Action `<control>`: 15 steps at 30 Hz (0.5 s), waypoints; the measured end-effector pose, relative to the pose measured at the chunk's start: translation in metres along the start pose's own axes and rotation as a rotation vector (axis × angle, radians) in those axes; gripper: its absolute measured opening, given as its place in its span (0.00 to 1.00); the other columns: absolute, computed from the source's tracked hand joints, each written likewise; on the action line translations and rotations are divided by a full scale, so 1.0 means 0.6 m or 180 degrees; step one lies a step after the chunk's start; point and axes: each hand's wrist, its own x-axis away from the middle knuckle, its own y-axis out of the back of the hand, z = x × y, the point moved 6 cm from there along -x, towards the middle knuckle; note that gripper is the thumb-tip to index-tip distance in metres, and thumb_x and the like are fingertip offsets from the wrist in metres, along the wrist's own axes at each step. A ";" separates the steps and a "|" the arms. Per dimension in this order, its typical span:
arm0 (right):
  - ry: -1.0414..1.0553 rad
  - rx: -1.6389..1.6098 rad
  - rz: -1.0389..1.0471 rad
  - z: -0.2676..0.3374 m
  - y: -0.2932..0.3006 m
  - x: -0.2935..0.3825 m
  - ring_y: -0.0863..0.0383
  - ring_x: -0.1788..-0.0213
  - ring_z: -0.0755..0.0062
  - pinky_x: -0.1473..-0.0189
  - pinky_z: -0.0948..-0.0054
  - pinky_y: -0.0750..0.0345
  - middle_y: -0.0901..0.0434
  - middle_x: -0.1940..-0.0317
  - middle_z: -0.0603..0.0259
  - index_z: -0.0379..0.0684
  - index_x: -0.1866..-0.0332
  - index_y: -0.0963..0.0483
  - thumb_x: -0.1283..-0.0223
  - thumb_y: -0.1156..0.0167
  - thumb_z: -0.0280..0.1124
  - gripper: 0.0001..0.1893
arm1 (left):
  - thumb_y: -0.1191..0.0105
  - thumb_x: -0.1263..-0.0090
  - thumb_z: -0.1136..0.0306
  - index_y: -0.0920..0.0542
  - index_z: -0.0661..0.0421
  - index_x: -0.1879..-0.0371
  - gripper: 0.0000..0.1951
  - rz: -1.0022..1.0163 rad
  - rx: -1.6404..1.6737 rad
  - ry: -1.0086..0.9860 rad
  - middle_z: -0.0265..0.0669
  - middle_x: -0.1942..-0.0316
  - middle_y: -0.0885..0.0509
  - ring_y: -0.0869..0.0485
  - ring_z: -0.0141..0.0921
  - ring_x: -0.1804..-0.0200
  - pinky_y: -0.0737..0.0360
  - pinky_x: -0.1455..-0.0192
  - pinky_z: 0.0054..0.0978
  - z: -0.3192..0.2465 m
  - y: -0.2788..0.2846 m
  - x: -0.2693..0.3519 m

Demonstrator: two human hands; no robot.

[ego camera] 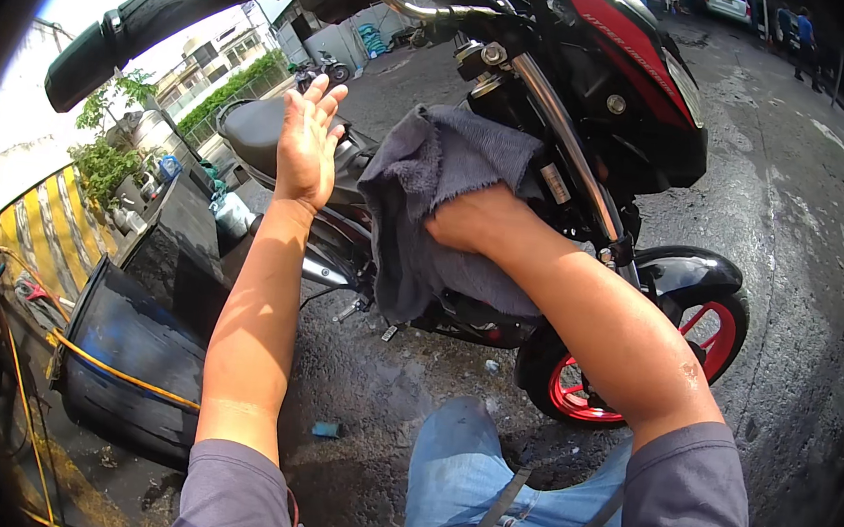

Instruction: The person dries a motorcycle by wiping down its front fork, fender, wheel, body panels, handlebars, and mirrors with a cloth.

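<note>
A black and red motorcycle stands before me, its red-rimmed front wheel at the right. My right hand is on a grey towel that drapes over the bike's middle, beside the chrome fork tube; the cloth hides most of its fingers. Left of the towel, my left hand is raised with the palm turned up and the fingers apart, holding nothing. Behind it lies the black seat. The handlebar grip reaches across the upper left, above both hands.
A large black drum with a yellow hose across it stands at the left. Potted plants and a white container lie beyond. A small blue-green object rests on the wet concrete. People stand far off, upper right.
</note>
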 end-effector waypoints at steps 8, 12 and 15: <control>-0.0489 -0.0068 0.0233 0.067 0.032 0.148 0.28 0.34 0.42 0.31 0.53 0.33 0.26 0.38 0.42 0.38 0.36 0.29 0.39 0.46 0.34 0.25 | 0.70 0.21 0.35 0.47 0.56 0.22 0.40 0.0205 -0.0226 -0.0251 0.48 0.25 0.37 0.50 0.41 0.20 0.59 0.21 0.46 0.001 -0.033 0.029; -0.1436 -0.0899 0.0824 0.047 0.002 0.283 0.24 0.40 0.43 0.36 0.56 0.28 0.22 0.44 0.43 0.35 0.41 0.26 0.42 0.48 0.24 0.22 | 0.70 0.21 0.35 0.48 0.56 0.22 0.40 0.0243 -0.0079 0.0170 0.47 0.24 0.38 0.53 0.43 0.20 0.58 0.22 0.46 0.031 -0.068 0.008; -0.1912 -0.1668 0.0628 0.041 0.018 0.354 0.17 0.48 0.51 0.41 0.63 0.23 0.17 0.51 0.47 0.34 0.49 0.22 0.40 0.50 0.21 0.16 | 0.68 0.20 0.38 0.40 0.57 0.25 0.37 0.0090 -0.0711 0.0116 0.44 0.28 0.32 0.41 0.38 0.24 0.53 0.22 0.41 0.062 -0.124 -0.017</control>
